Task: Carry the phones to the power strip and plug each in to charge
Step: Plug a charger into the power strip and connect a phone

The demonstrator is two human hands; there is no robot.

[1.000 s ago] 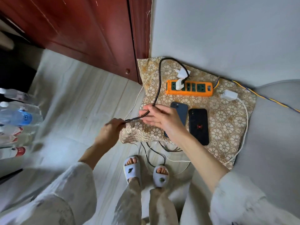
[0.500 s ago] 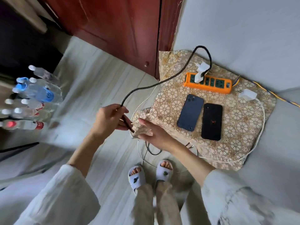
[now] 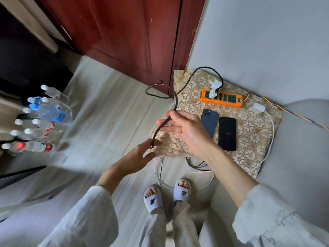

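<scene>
Two phones lie face down on a gold patterned cushion (image 3: pixel 252 139): a blue phone (image 3: pixel 209 122) and, to its right, a black phone (image 3: pixel 227 133). Behind them sits an orange power strip (image 3: pixel 221 98) with a white charger (image 3: pixel 214 90) plugged in. A black braided cable (image 3: pixel 161 129) runs from that charger, loops over the floor and passes through both hands. My right hand (image 3: pixel 185 130) pinches the cable near the cushion's left edge. My left hand (image 3: pixel 140 155) holds the cable's loose end just below.
A second white charger (image 3: pixel 257 108) with a white cable lies loose on the cushion's right side. Several water bottles (image 3: pixel 37 122) stand on the floor at left. A red-brown door (image 3: pixel 133 41) is behind; loose cables (image 3: pixel 197 166) hang by my slippered feet.
My right hand rose from the cushion's front edge and took the black cable. My left hand slid down to the cable's end. The cable now loops over the floor.
</scene>
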